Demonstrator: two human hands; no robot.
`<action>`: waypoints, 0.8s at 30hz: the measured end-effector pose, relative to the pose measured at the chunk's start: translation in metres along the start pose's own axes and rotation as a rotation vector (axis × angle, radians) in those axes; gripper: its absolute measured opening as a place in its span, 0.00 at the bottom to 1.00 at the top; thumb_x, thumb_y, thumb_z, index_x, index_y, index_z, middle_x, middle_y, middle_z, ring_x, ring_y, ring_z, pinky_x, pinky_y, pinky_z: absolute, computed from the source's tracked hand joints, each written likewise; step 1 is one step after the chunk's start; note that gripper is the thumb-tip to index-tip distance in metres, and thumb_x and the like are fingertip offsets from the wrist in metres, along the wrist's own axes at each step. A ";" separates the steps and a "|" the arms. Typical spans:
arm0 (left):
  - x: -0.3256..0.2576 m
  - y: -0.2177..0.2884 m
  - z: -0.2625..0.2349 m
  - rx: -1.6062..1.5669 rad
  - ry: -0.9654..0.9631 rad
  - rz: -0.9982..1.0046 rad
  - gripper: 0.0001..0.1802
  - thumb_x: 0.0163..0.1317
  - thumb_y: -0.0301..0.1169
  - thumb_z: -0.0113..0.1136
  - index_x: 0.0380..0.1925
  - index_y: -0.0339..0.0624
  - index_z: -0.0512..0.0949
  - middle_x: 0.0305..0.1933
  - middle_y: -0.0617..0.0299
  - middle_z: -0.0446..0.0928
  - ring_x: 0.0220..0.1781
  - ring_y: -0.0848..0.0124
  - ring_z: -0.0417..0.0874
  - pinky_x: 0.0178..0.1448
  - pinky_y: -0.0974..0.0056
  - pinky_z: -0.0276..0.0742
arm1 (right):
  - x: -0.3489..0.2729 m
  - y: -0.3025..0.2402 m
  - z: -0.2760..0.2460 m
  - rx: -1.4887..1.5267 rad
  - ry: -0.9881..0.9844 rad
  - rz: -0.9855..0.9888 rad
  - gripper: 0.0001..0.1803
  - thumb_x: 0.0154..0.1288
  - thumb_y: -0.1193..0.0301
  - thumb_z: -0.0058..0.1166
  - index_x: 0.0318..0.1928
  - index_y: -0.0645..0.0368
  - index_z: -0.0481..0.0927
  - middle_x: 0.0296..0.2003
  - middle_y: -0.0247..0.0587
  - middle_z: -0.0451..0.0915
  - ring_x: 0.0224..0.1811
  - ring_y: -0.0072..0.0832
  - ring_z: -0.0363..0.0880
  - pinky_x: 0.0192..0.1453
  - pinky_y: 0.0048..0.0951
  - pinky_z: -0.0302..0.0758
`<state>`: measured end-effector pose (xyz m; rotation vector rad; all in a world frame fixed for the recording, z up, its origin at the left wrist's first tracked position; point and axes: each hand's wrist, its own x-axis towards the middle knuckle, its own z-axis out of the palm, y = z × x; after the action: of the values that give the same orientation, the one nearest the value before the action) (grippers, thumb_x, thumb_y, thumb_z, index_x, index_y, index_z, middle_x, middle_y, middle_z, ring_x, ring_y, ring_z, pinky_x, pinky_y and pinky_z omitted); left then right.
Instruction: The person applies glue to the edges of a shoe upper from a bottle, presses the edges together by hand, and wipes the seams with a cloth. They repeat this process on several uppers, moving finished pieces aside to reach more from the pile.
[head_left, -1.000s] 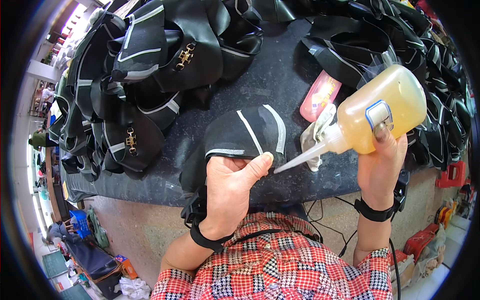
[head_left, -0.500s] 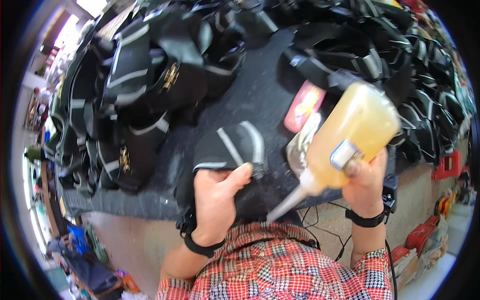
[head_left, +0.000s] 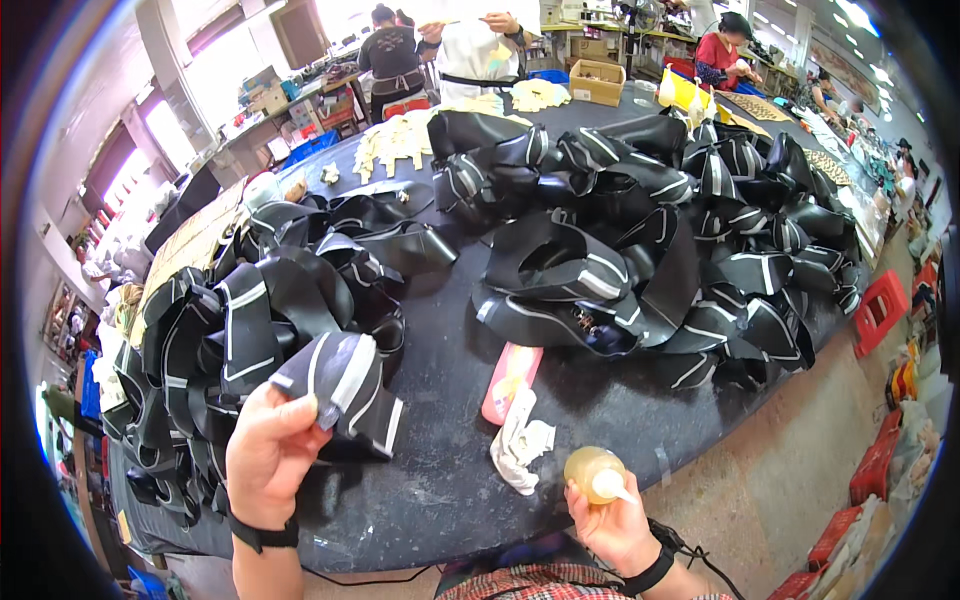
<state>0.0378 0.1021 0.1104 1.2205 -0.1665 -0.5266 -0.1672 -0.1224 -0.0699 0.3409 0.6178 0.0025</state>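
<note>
My left hand (head_left: pixel 266 460) is closed on the end of a wide black belt piece (head_left: pixel 345 378) with pale grey stripes, pinched between thumb and fingers above the table's left side. The belt piece overlaps the edge of the left heap in the view. At the table's front edge, my right hand (head_left: pixel 615 530) grips a squeeze bottle (head_left: pixel 590 466) of yellowish liquid, its white nozzle facing toward me and to the right. On the tabletop between my hands lie a pink packet or bottle (head_left: pixel 507 385) and a crumpled whitish cloth (head_left: pixel 518 448).
Heaps of black striped belts stand at left (head_left: pixel 240 330) and at right (head_left: pixel 650 260) on the dark table (head_left: pixel 440 500). Farther back are cream pieces (head_left: pixel 395 145) and a cardboard box (head_left: pixel 597 82). Several people work beyond. A red stool (head_left: pixel 880 312) stands at right.
The view has tilted up, showing more of the room. My left hand has carried the belt piece left to the heap. The bottle has moved away from it, its nozzle now turned toward me.
</note>
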 end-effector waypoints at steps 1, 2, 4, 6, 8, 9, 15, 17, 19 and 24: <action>0.008 0.002 0.003 0.000 -0.018 -0.007 0.22 0.48 0.23 0.58 0.46 0.30 0.68 0.38 0.60 0.76 0.32 0.77 0.76 0.33 0.76 0.70 | -0.001 -0.001 0.001 0.023 0.009 0.016 0.20 0.60 0.57 0.41 0.43 0.58 0.73 0.39 0.46 0.75 0.41 0.40 0.75 0.40 0.31 0.79; 0.018 0.004 0.007 -0.001 -0.041 -0.013 0.21 0.49 0.23 0.58 0.46 0.31 0.69 0.37 0.60 0.76 0.32 0.77 0.76 0.33 0.76 0.71 | 0.000 -0.003 0.001 0.019 -0.002 0.016 0.20 0.60 0.57 0.41 0.43 0.58 0.73 0.39 0.46 0.75 0.41 0.40 0.75 0.40 0.31 0.79; 0.037 0.015 0.023 -0.017 -0.137 -0.019 0.17 0.50 0.21 0.57 0.42 0.32 0.70 0.35 0.61 0.75 0.31 0.77 0.76 0.33 0.76 0.72 | 0.002 -0.008 0.000 0.077 0.012 0.002 0.19 0.60 0.57 0.43 0.42 0.59 0.73 0.38 0.46 0.75 0.41 0.40 0.74 0.39 0.30 0.79; 0.073 0.015 0.037 0.034 -0.078 0.008 0.12 0.50 0.22 0.57 0.36 0.33 0.72 0.32 0.61 0.75 0.30 0.76 0.76 0.33 0.75 0.72 | 0.000 -0.013 0.002 0.101 0.024 0.014 0.19 0.60 0.57 0.44 0.41 0.59 0.74 0.38 0.45 0.76 0.41 0.40 0.74 0.39 0.30 0.79; 0.116 0.018 0.043 0.072 -0.270 -0.081 0.07 0.49 0.22 0.57 0.31 0.35 0.74 0.29 0.61 0.75 0.30 0.74 0.76 0.34 0.74 0.72 | 0.001 -0.017 0.000 0.117 0.028 0.059 0.19 0.59 0.57 0.44 0.42 0.59 0.74 0.38 0.43 0.76 0.42 0.40 0.74 0.40 0.31 0.79; 0.135 0.013 0.055 0.059 -0.174 -0.092 0.06 0.49 0.21 0.57 0.29 0.34 0.75 0.28 0.58 0.76 0.29 0.73 0.76 0.34 0.73 0.72 | 0.002 -0.021 -0.003 0.121 0.017 0.083 0.19 0.59 0.57 0.45 0.42 0.59 0.74 0.39 0.43 0.76 0.43 0.41 0.74 0.40 0.31 0.78; 0.228 -0.041 0.099 -0.049 -0.355 -0.252 0.05 0.48 0.21 0.60 0.27 0.34 0.76 0.28 0.57 0.77 0.29 0.73 0.76 0.33 0.73 0.73 | 0.003 -0.021 -0.001 0.093 0.012 0.064 0.22 0.54 0.58 0.49 0.45 0.60 0.72 0.41 0.50 0.74 0.41 0.39 0.74 0.42 0.29 0.78; 0.244 -0.056 0.119 0.009 -0.403 -0.303 0.05 0.49 0.23 0.60 0.28 0.35 0.76 0.27 0.58 0.77 0.28 0.74 0.76 0.32 0.74 0.72 | 0.001 -0.018 0.004 0.094 0.014 0.055 0.23 0.54 0.57 0.50 0.46 0.59 0.72 0.41 0.49 0.74 0.40 0.39 0.74 0.40 0.29 0.78; 0.259 -0.064 0.143 0.021 -0.435 -0.323 0.05 0.49 0.23 0.60 0.27 0.36 0.76 0.27 0.58 0.77 0.28 0.74 0.75 0.31 0.74 0.71 | -0.003 -0.015 0.005 0.129 -0.095 0.048 0.14 0.59 0.64 0.47 0.43 0.57 0.73 0.40 0.41 0.77 0.44 0.41 0.73 0.38 0.29 0.76; 0.278 -0.077 0.172 0.103 -0.497 -0.396 0.05 0.49 0.24 0.59 0.27 0.34 0.76 0.26 0.58 0.77 0.27 0.74 0.76 0.31 0.73 0.72 | -0.001 -0.018 -0.003 0.159 -0.173 0.070 0.16 0.59 0.63 0.46 0.44 0.57 0.73 0.42 0.41 0.76 0.47 0.43 0.72 0.43 0.33 0.77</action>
<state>0.1885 -0.1934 0.0561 1.2087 -0.3799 -1.1786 -0.1718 -0.1381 -0.0773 0.5108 0.4350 -0.0095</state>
